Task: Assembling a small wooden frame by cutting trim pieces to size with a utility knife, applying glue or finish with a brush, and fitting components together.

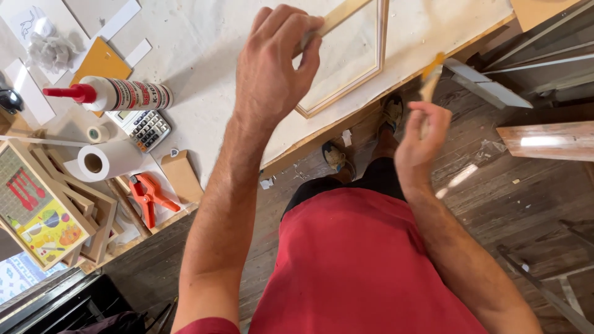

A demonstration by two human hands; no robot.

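My left hand (pixel 272 62) is raised over the workbench with its fingers pinched on the edge of a light wooden picture frame (pixel 370 68) that lies on the pale tabletop (pixel 204 37). My right hand (pixel 422 133) is off the bench edge, above the floor, closed around a small blurred tool (pixel 431 77) with a yellow-orange tip, a brush or spatula. My red shirt, dark shorts and shoes show below.
On the bench at left lie a white cartridge tube with a red nozzle (pixel 114 94), a calculator (pixel 145 128), a paper roll (pixel 102 161), an orange clamp (pixel 148 195) and stacked wooden frames with a colourful print (pixel 43 210). Boards and metal strips lie on the wooden floor at right (pixel 544 139).
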